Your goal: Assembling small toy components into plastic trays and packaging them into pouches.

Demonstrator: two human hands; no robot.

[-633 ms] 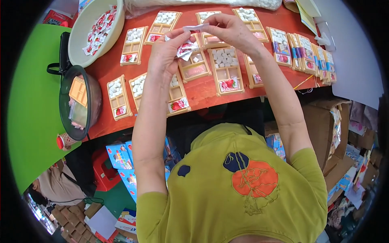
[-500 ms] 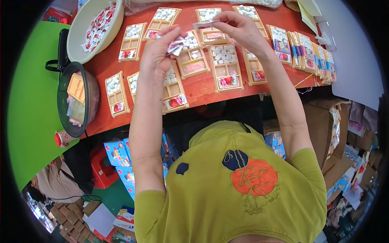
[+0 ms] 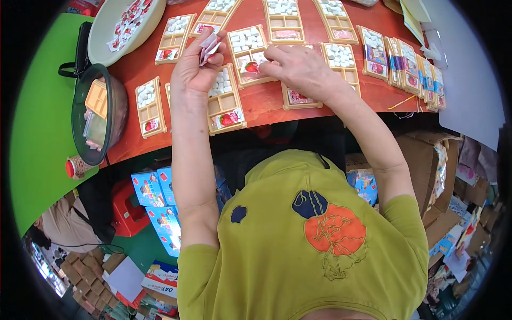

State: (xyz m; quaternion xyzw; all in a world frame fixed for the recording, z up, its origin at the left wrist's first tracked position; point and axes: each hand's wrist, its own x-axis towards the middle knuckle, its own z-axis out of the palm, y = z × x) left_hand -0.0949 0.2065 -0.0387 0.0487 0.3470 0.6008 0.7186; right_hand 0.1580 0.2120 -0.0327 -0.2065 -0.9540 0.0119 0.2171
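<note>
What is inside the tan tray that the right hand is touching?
The tan tray holds white cubes at its far end and a strawberry-print packet under the right hand. The fingers cover the packet's right part.

Bright even light, soft shadows, sharp centre, fisheye-bent dark rim.

Red table (image 3: 266,104) carries trays (image 3: 226,101), bowl (image 3: 114,21).

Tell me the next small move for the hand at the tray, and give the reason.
Probably let go and lift away: the right hand has its fingers on a small red-and-white strawberry sachet lying in the end compartment of a tan plastic divided tray. The left hand holds more white sachets.
</note>
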